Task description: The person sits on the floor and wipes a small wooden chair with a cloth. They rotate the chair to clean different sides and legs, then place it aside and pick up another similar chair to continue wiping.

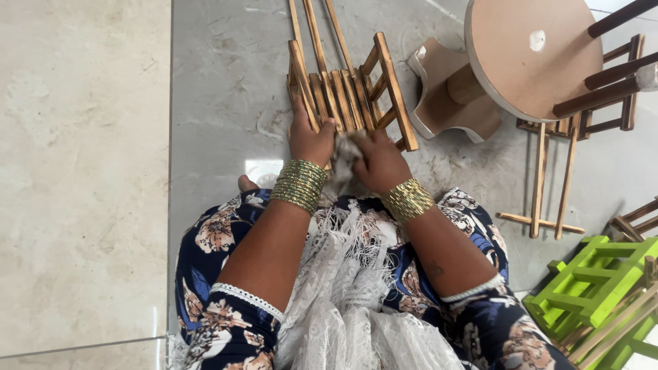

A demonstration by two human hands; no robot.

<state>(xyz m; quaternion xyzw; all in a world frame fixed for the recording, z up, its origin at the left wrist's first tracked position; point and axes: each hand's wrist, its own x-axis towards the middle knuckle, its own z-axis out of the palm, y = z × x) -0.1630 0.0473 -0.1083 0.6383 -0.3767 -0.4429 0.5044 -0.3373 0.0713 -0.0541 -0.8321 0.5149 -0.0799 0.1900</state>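
Note:
A small chair of brown wooden slats (356, 89) lies tipped on the grey floor tile just in front of my lap. My left hand (310, 140) grips the near edge of its slatted seat, thumb over one slat. My right hand (379, 163) is closed around a crumpled grey-white cloth (346, 156) and presses it against the slats beside the left hand. Both wrists carry stacks of gold and green bangles. My knees, in dark flowered cloth with a white lace shawl, fill the lower frame.
A small round wooden table (528, 55) lies on its side at the upper right. More brown slatted chairs (569, 157) lie right of it. A lime-green slatted chair (596, 281) stands at the lower right. Beige tiles (82, 171) cover the left.

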